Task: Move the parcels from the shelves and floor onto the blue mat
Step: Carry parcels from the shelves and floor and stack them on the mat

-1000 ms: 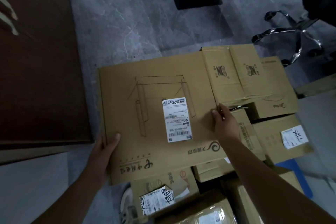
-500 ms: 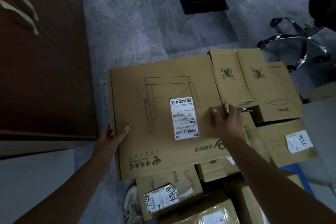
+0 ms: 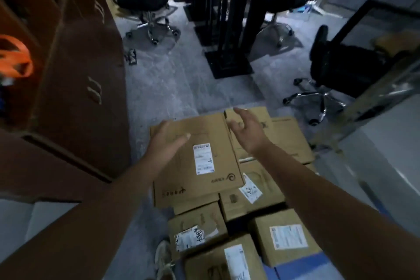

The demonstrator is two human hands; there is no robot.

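A large flat cardboard parcel (image 3: 211,179) with a white label lies on top of a pile of several brown parcels (image 3: 286,234). Slivers of the blue mat (image 3: 302,266) show under the pile at the bottom right. My left hand (image 3: 167,141) hovers above the flat parcel's left part, fingers straight and loose, holding nothing. My right hand (image 3: 246,128) is raised over the parcel's right edge, fingers spread and relaxed, also holding nothing. Both hands are off the cardboard.
A brown wooden cabinet (image 3: 75,79) stands along the left. Ahead are a black office chair (image 3: 143,0), a table on black legs (image 3: 229,29) and a second chair (image 3: 341,70) at the right. Grey floor (image 3: 172,84) lies between them and the pile. A shoe (image 3: 163,257) shows at the bottom.
Both hands have let go of the large flat parcel's edges and lifted above it. The camera has tilted up, so the room beyond has come into sight.
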